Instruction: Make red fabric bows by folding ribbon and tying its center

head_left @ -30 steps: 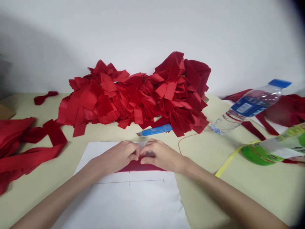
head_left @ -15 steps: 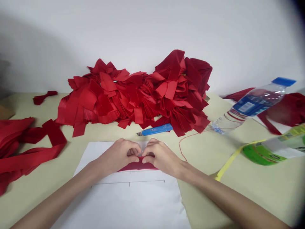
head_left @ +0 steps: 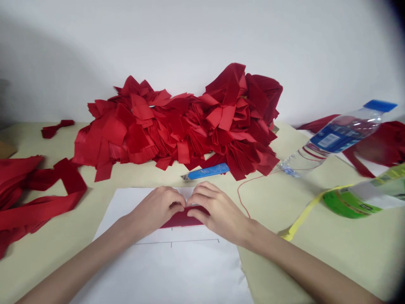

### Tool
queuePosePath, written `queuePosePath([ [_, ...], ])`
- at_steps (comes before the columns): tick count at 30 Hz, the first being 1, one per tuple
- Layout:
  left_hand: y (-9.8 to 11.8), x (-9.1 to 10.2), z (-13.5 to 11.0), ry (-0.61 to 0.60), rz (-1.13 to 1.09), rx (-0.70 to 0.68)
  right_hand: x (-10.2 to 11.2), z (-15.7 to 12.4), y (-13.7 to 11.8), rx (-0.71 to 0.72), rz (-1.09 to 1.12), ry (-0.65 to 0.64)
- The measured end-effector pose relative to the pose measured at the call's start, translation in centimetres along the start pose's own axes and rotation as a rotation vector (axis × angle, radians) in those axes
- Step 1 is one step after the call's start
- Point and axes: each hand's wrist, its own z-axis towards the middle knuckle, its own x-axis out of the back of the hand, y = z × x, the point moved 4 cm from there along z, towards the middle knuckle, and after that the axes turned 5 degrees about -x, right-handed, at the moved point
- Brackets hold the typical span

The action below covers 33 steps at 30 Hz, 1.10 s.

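A folded red strip of fabric or crepe paper lies on a white paper sheet, its ends hidden under my hands. My left hand grips the strip's left part, with the fingertips at its upper edge. My right hand presses on its right part, and the fingertips of both hands nearly meet at the middle. Below the strip, a thin dark ruled line crosses the sheet.
A large heap of cut red strips stands behind the sheet, with a blue utility knife at its foot. Long red strips lie at left. A plastic water bottle, green-labelled packaging and yellow tape lie at right.
My hands have shifted slightly on the red strip, with the right fingers now spread further over it. The view has tilted slightly, so the objects on the table appear shifted.
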Motion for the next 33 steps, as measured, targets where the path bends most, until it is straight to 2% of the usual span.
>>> queuePosePath([
  [5,-0.1,0.0,0.2,-0.008,-0.015,0.009,-0.6,-1.3,-1.3,0.099,-0.086,0.001],
  [12,0.1,0.1,0.2,-0.015,-0.016,0.009,-1.7,-1.7,-1.3,0.089,-0.131,-0.017],
  [24,-0.2,0.0,0.3,-0.029,-0.012,0.042,-1.5,-1.8,-1.9,0.101,-0.185,-0.023],
  [27,-0.3,-0.3,0.2,-0.025,-0.010,0.061,-1.0,-1.8,-1.8,0.119,-0.129,-0.039],
  [33,-0.2,-0.6,-0.2,-0.006,0.001,0.081,0.7,-0.1,0.7,-0.034,0.016,0.013],
])
